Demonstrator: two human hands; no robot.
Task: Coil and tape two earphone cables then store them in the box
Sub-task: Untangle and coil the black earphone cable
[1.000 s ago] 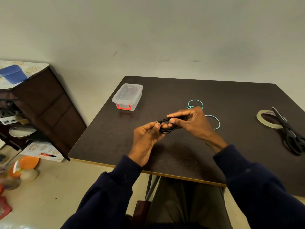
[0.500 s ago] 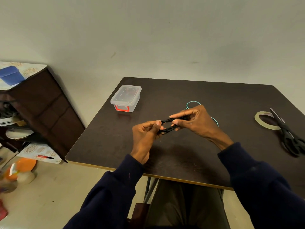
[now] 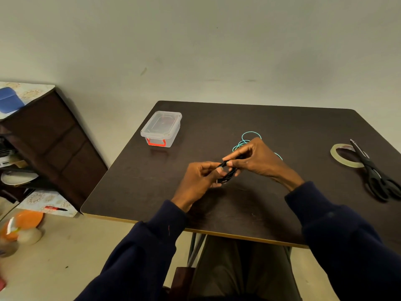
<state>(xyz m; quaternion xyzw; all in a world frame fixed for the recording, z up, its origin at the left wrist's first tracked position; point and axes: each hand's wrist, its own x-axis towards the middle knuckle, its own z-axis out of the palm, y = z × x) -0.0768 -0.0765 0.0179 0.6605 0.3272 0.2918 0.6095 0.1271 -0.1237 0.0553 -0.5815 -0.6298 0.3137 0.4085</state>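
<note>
Okay, both your hands are up over the middle of the dark table point(image 3: 152, 174), working one thing between them. Your left hand point(image 3: 198, 178) has thumb and forefinger curled in, pinching the near end of the black earphone cable point(image 3: 228, 174). Your right hand point(image 3: 257, 158) pinches the same bundle from the far side, thumb and index tips closed on it, other fingers bent. The cable is gathered into a small loose coil between the two pinches, held above the tabletop. Whether any of it touches the wood, can't tell.

The teal earphone cable point(image 3: 250, 136) lies loose on the table just behind your right hand, in a few open loops, partly hidden by your knuckles.

The box point(image 3: 161, 129) is clear plastic with a red latch, its lid on, at the far left of the table, well apart from your hands. The tape roll point(image 3: 345, 156) lies flat near the right edge. The black scissors point(image 3: 376, 178) lie beside it, blades together, with the tip lying across the roll's rim.

A dark cabinet point(image 3: 50, 137) stands on the floor to the left of the table.
</note>
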